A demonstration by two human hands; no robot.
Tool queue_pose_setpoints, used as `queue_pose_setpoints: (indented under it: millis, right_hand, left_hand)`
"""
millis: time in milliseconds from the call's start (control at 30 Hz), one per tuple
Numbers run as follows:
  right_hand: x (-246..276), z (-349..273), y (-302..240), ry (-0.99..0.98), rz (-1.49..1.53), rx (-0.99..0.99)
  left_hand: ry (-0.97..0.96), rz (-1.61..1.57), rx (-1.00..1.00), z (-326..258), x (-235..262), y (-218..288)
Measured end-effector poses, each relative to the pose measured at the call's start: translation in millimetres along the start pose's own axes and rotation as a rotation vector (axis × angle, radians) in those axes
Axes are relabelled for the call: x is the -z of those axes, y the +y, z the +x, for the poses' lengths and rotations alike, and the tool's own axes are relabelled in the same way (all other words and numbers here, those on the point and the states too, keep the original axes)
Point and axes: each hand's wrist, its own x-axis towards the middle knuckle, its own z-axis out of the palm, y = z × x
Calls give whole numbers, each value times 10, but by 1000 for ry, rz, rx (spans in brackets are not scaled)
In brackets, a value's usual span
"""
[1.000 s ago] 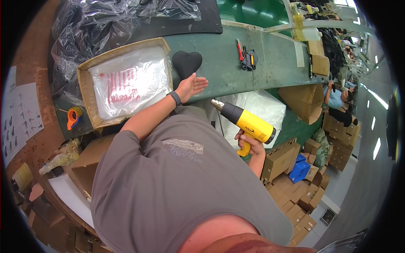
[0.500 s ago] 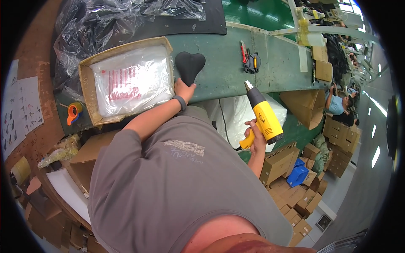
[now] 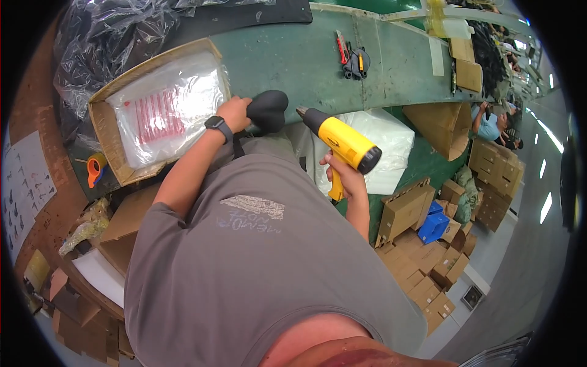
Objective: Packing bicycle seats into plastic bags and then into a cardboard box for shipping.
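Note:
My left hand grips a black bicycle saddle at the near edge of the green workbench; part of the saddle is hidden behind the hand. In my right hand is a yellow and black heat gun, held by its handle. Its metal nozzle points left toward the saddle, a short gap away. Just left of my left hand stands an open cardboard box holding a clear plastic bag with red print.
On the bench lie a red cutter knife and a small black tool holder. Clear plastic film is heaped at the far left, an orange tape dispenser beside the box. Cardboard boxes are stacked at the right; a person is beyond.
My left hand has turned the saddle and drawn it nearer the bench edge. The heat gun has swung left and up, bringing its nozzle close to the saddle. The view has shifted slightly.

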Motion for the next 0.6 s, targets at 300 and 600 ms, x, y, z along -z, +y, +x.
queue_pose_setpoints:
  millis: [300, 600]
  right_hand:
    - [-201, 236, -78, -106, 129, -148]
    - [-320, 309, -184, -96, 70, -75]
  left_hand:
    - [299, -37, 42, -343, 277, -269]
    - [404, -190, -29, -170, 67, -636]
